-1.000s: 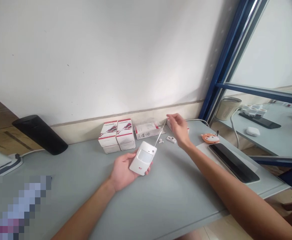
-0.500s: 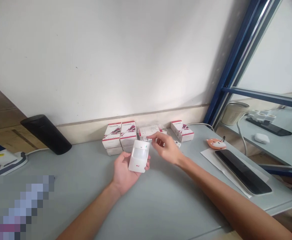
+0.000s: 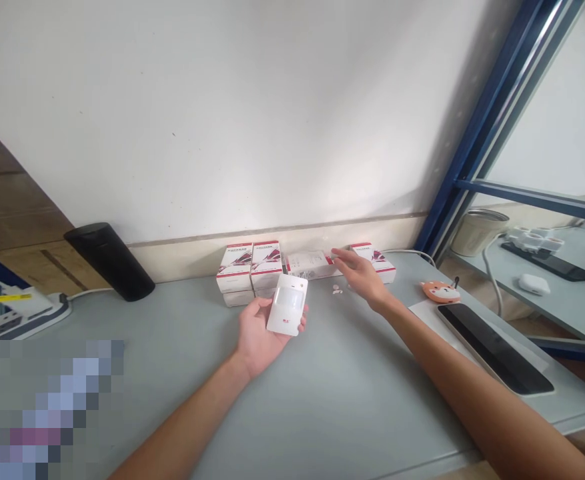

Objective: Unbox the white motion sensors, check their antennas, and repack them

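Note:
My left hand (image 3: 259, 337) is closed around a white motion sensor (image 3: 288, 308) with a curved lens window and small red lettering, held upright above the table. Short thin metal tips stick up behind its top edge. To its right, my right hand (image 3: 365, 279) reaches over the table with fingers stretched out, open. Its fingertips are by the right end of a white and red box lying flat (image 3: 309, 263); whether they touch it I cannot tell. Several small white pieces (image 3: 337, 289) lie on the table just below that hand.
Stacked white and red boxes (image 3: 236, 270) stand against the wall, another box (image 3: 383, 268) to the right. A black cylinder (image 3: 109, 261) and a power strip (image 3: 25, 317) are at left. A phone (image 3: 495, 347) and an orange animal-faced item (image 3: 439, 291) lie at right, beside a blue-framed mirror (image 3: 537, 200).
My right hand has left the top of the motion sensor and moved right, its fingers opening out. The green light on the sensor no longer shows. The view has shifted slightly.

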`<move>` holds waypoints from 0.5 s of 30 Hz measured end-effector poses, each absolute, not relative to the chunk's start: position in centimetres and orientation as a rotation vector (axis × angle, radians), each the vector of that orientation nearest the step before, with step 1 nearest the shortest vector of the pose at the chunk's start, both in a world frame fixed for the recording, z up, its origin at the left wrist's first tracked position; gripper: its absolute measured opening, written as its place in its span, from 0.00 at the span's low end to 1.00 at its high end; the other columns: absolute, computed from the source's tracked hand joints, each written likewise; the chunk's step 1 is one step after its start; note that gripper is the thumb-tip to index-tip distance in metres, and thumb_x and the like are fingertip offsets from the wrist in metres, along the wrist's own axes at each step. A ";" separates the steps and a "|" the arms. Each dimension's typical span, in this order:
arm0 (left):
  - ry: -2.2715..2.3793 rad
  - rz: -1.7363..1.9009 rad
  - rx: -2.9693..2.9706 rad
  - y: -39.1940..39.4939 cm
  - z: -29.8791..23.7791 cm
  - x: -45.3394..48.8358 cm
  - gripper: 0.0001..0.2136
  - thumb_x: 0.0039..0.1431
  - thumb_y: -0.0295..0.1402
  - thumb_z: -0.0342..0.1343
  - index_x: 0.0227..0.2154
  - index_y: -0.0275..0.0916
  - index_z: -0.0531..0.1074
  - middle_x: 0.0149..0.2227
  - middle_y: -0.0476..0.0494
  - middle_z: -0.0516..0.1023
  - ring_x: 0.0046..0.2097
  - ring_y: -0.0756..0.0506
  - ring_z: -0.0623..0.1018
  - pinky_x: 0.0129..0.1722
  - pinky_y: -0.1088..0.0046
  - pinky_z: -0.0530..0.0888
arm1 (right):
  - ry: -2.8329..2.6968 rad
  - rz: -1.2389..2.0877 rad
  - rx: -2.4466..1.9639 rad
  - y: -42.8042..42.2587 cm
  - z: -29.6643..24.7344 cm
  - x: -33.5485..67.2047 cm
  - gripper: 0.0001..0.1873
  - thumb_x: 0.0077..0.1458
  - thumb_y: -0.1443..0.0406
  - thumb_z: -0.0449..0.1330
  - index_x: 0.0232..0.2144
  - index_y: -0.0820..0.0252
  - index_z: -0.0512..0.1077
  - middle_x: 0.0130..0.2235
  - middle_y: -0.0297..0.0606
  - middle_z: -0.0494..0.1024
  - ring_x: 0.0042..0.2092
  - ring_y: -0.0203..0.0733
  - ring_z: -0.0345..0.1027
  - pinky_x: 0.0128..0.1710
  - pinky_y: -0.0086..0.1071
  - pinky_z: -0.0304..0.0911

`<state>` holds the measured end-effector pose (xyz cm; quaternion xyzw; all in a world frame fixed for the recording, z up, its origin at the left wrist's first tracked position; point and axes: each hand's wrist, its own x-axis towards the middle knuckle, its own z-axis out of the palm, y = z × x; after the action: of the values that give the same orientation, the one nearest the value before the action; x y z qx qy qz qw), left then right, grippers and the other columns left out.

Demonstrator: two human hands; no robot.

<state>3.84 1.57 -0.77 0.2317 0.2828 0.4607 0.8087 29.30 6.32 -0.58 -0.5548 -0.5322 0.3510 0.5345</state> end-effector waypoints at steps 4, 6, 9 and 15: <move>0.610 0.993 0.491 1.6 -0.8 3.8 0.21 0.59 0.32 0.53 0.51 0.23 0.74 0.43 0.20 0.82 0.34 0.38 0.79 0.38 0.60 0.77 | -1.045 0.861 -1.246 6.7 -0.5 29.9 0.22 0.54 0.53 0.71 0.51 0.47 0.82 0.50 0.36 0.85 0.53 0.45 0.77 0.45 0.33 0.73; 0.606 0.998 0.484 1.6 -0.8 3.7 0.21 0.59 0.32 0.53 0.52 0.24 0.74 0.43 0.20 0.81 0.35 0.38 0.80 0.38 0.60 0.77 | -0.877 0.865 -1.186 7.3 -0.6 30.5 0.21 0.50 0.54 0.74 0.47 0.49 0.83 0.48 0.36 0.85 0.50 0.44 0.78 0.45 0.32 0.75; 0.606 0.997 0.458 1.6 -0.8 3.6 0.22 0.59 0.32 0.53 0.53 0.24 0.73 0.45 0.21 0.81 0.36 0.37 0.80 0.39 0.60 0.78 | -0.679 0.847 -1.065 8.0 -0.7 31.3 0.18 0.45 0.59 0.77 0.40 0.53 0.82 0.45 0.37 0.84 0.46 0.43 0.79 0.45 0.33 0.78; 0.637 0.996 0.460 1.4 -0.3 3.8 0.23 0.59 0.32 0.52 0.55 0.24 0.72 0.43 0.22 0.81 0.36 0.37 0.81 0.38 0.60 0.78 | -0.530 0.970 -0.950 8.1 -0.3 32.0 0.16 0.43 0.68 0.73 0.36 0.53 0.76 0.38 0.34 0.80 0.41 0.39 0.80 0.42 0.31 0.81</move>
<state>3.78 1.35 -0.33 0.2147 0.2974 0.4655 0.8055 31.96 8.08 -0.26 -0.4339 -0.2422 0.4431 0.7462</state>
